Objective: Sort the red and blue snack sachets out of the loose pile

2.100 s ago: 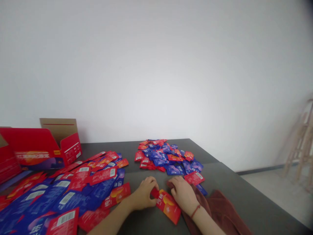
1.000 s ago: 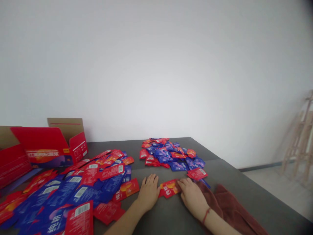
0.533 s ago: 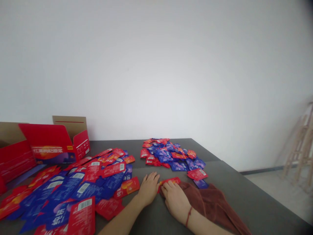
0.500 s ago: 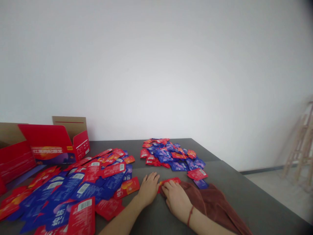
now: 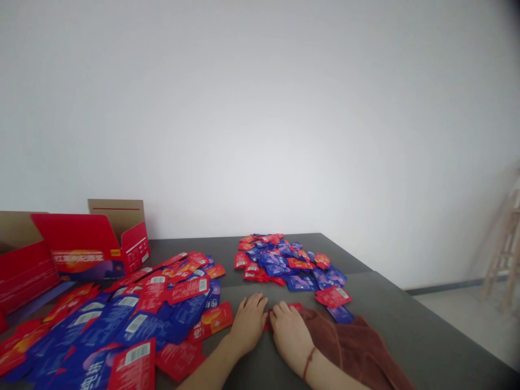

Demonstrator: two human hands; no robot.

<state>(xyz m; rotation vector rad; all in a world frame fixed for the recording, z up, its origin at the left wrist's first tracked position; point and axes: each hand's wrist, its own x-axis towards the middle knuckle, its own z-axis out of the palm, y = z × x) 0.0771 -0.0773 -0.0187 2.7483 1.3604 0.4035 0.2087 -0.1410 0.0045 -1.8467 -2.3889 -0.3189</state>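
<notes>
A red packet (image 5: 297,306) is pressed flat on the dark surface (image 5: 406,325) under the open right hand (image 5: 290,337), apparently to keep it still. The open left hand (image 5: 249,323) is set just beside it, not gripping. A brown towel (image 5: 349,346) lies beside the right hand, and a heap of packets (image 5: 138,325) lies left of the left hand.

Bright flat light, faint shadow by rt hand (image 5: 290,336), w/ edge distortion.

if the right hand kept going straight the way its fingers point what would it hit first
The right hand already touches the red sachet under its fingertips, so that comes first. Past it, the line probably reaches the near edge of the pile of blue and red sachets, though depth is hard to judge.
</notes>
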